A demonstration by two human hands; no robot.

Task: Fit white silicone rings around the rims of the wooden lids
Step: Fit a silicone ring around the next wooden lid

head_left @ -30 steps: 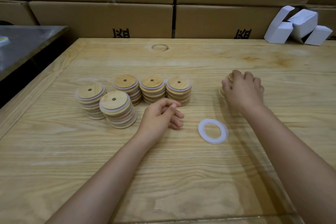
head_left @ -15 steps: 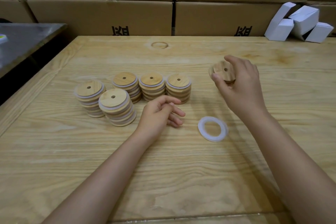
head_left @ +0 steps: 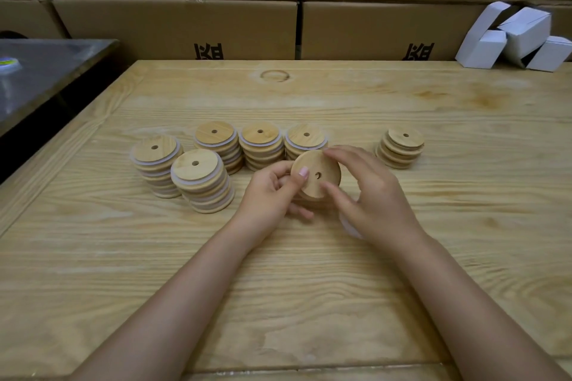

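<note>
Two hands are holding one wooden lid [head_left: 318,175] over the table [head_left: 309,288]: the left hand [head_left: 272,192] is pinching its left edge, and the right hand [head_left: 371,198] is curling its fingers around its right edge.

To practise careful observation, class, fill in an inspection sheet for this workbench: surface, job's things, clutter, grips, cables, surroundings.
Surface: pale wooden table.
Job's things: five stacks of round wooden lids fitted with white rings; one stack of bare wooden lids to their right; one round wooden lid in hand; white silicone ring mostly hidden under the right hand.
Clutter: small white cardboard boxes, far right corner.
Grips: left hand and right hand both hold the lid.
Cables: nothing seen.
Surroundings: brown cardboard cartons behind; grey metal table at left.
</note>
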